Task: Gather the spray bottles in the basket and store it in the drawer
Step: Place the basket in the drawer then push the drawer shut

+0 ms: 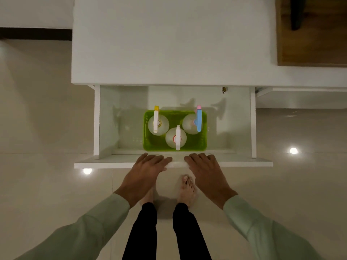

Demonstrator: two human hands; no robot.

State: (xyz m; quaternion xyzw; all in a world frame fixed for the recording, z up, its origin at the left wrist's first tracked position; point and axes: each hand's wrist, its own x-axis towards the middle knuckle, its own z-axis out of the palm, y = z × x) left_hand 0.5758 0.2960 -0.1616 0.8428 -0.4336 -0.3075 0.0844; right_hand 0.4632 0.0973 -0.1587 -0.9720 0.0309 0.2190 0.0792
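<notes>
A green basket [203, 141] stands inside the open white drawer [112, 162], near its front middle. Three clear spray bottles stand upright in it: one with a yellow-tipped white head [156, 121] at the left, one with a blue and pink head [198, 119] at the right, one with a white head [177, 137] at the front. My left hand [148, 166] and my right hand [204, 166] lie side by side, palms down, on the drawer's front panel, fingers over its top edge. Neither hand touches the basket.
The drawer juts out of a white cabinet [169, 44] over a glossy beige tiled floor [37, 128]. My bare feet [187, 188] stand just in front of the drawer front. A wooden surface [311, 44] lies at the upper right.
</notes>
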